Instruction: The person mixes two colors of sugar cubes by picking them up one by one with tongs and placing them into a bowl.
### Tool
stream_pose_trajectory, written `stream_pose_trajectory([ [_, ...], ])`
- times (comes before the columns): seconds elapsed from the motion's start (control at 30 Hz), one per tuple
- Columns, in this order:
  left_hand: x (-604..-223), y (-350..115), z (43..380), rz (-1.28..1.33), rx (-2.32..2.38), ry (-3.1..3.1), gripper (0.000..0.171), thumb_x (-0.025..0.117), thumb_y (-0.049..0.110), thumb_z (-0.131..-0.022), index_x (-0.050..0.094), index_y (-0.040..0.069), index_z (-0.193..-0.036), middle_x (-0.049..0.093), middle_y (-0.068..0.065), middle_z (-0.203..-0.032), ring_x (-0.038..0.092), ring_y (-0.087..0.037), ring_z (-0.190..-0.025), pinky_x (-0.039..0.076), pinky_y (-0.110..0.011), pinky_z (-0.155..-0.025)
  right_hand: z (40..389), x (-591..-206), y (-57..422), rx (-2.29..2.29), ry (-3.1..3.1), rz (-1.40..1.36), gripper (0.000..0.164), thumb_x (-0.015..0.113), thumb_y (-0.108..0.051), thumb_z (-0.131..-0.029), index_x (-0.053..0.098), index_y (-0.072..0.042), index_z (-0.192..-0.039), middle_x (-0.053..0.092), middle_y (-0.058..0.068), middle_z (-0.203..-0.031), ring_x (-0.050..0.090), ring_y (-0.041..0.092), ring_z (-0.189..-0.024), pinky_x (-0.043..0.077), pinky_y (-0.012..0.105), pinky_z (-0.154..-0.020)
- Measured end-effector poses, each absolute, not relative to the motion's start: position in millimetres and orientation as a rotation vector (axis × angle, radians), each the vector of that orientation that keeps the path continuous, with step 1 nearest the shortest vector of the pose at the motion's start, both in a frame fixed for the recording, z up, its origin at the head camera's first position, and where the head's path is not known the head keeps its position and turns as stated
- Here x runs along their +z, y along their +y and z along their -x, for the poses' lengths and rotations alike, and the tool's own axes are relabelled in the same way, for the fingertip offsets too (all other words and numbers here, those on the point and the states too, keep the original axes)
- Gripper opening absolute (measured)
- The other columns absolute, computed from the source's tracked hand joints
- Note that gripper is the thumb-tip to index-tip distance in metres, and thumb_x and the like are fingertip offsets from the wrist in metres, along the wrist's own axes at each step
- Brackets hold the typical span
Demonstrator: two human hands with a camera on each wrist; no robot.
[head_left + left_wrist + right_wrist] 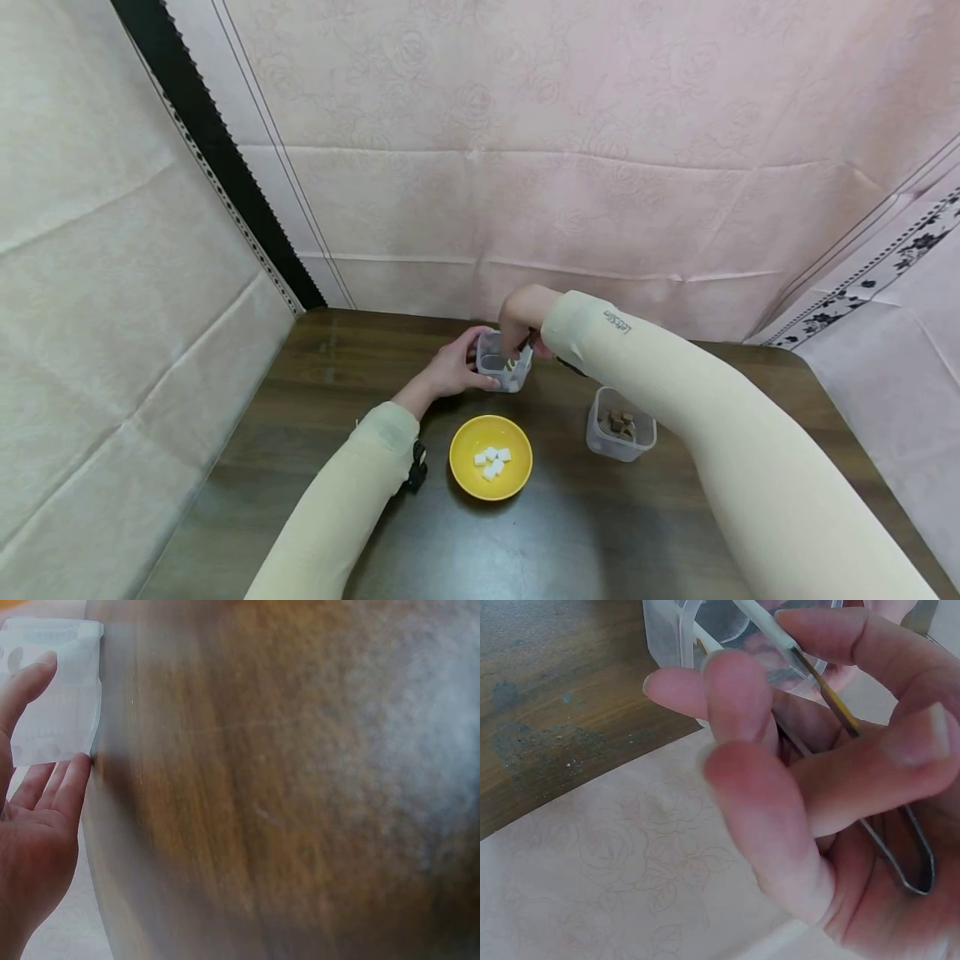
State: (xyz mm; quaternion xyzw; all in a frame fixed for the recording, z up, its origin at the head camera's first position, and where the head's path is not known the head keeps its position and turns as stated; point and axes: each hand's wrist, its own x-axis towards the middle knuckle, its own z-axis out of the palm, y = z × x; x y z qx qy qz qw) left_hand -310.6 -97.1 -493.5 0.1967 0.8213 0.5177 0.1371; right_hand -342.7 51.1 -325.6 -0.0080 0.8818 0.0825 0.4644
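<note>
A clear plastic container point(508, 383) stands on the table near its back edge. My left hand point(454, 367) holds it from the left, thumb on one side and fingers on the other; in the left wrist view the thumb lies along the wall of the container point(64, 697). From above, my right hand point(521, 317) reaches over its opening. Between the fingers of that hand are metal tweezers point(834, 701) with pale tips, seen in the right wrist view pointing into the container. Its contents are mostly hidden by the hand.
In front stands a yellow bowl point(463, 479) with several white cubes point(490, 458) inside. To the right, partly behind the right sleeve, a second clear container point(609, 446) holds several brown cubes point(621, 425). A pale patterned cloth point(480, 208) hangs behind the table.
</note>
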Motion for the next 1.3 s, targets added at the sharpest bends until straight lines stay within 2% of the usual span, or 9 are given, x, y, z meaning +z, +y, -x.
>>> stream_pose_trajectory([
  [0.23,-493,-96,312,-0.572,1.514,2.357,0.088,0.091,0.008,-0.086,0.041,0.017,-0.157,0.055,-0.015,-0.154,0.055,-0.031,-0.142,0.049,-0.046,-0.115,340,-322,47,0.128,2.151,-0.094,0.012,0.064,-0.019,-0.097,0.062,-0.010,-0.092,0.048,-0.001,-0.077,0.046,0.012,-0.052,0.042,0.024,-0.049],
  [0.43,-491,-95,311,-0.582,1.531,2.341,0.089,0.091,0.005,-0.085,0.041,0.014,-0.158,0.055,-0.016,-0.154,0.055,-0.031,-0.142,0.049,-0.046,-0.115,339,-323,42,0.170,2.126,-0.123,0.010,0.063,-0.018,-0.099,0.065,-0.008,-0.098,0.045,-0.001,-0.082,0.041,0.010,-0.051,0.038,0.023,-0.047],
  [0.63,-489,-94,309,-0.585,1.532,2.338,0.091,0.091,0.005,-0.085,0.040,0.012,-0.159,0.055,-0.016,-0.155,0.055,-0.031,-0.143,0.049,-0.047,-0.116,339,-323,42,0.174,2.097,-0.146,0.012,0.061,-0.019,-0.101,0.062,-0.010,-0.093,0.041,-0.003,-0.071,0.040,0.009,-0.052,0.040,0.022,-0.046],
  [0.93,-487,-95,306,-0.554,1.507,2.361,0.090,0.092,0.008,-0.085,0.041,0.015,-0.159,0.055,-0.016,-0.154,0.055,-0.033,-0.142,0.049,-0.047,-0.116,337,-307,59,0.098,2.247,0.040,0.021,0.067,-0.021,-0.097,0.063,-0.014,-0.078,0.054,-0.001,-0.070,0.049,0.011,-0.056,0.045,0.025,-0.052],
  [1.03,-489,-96,307,-0.541,1.503,2.370,0.091,0.092,0.009,-0.085,0.041,0.015,-0.159,0.056,-0.015,-0.153,0.055,-0.032,-0.142,0.049,-0.047,-0.116,338,-303,66,0.119,2.289,0.124,0.021,0.068,-0.025,-0.096,0.067,-0.014,-0.078,0.060,-0.001,-0.068,0.053,0.011,-0.056,0.047,0.027,-0.055],
  [1.3,-492,-96,309,-0.537,1.520,2.366,0.091,0.093,0.011,-0.084,0.041,0.017,-0.158,0.058,-0.013,-0.151,0.057,-0.029,-0.138,0.050,-0.045,-0.115,339,-290,81,0.182,2.284,0.359,0.030,0.060,-0.028,-0.095,0.067,-0.010,-0.072,0.063,0.000,-0.063,0.054,0.013,-0.054,0.059,0.033,-0.057],
])
